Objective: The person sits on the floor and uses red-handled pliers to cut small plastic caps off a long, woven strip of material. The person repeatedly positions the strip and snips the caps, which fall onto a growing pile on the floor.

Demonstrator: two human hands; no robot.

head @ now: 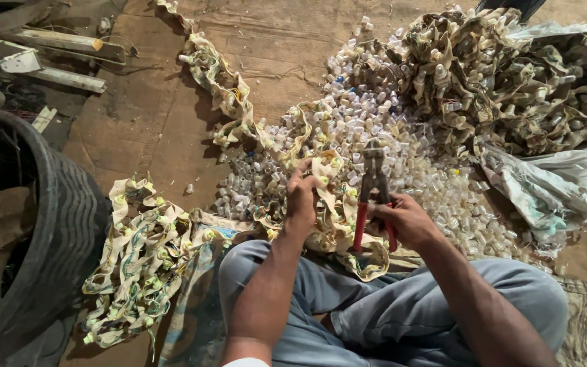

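Knees [388, 299], right hand [405, 219] gripping red-handled cutters [373, 190], left hand [301, 200] pinching spouted strip [327, 170]

At 12 o'clock from the right hand [402, 219], the cutter [373, 187] shows dull grey metal jaws and glossy red plastic-coated grips, while the left hand [301, 200] pinches a crumpled strip [327, 178] of thin, printed, foil-like plastic with hard spouts, slightly shiny. The heap of small caps [375, 115] at 12 o'clock looks like smooth translucent and white plastic, lying on a rough, matt brown floor [151, 129]. At 9 o'clock a tyre [69, 217] is matt black ribbed rubber; the trousers [388, 306] are soft grey-blue cloth.
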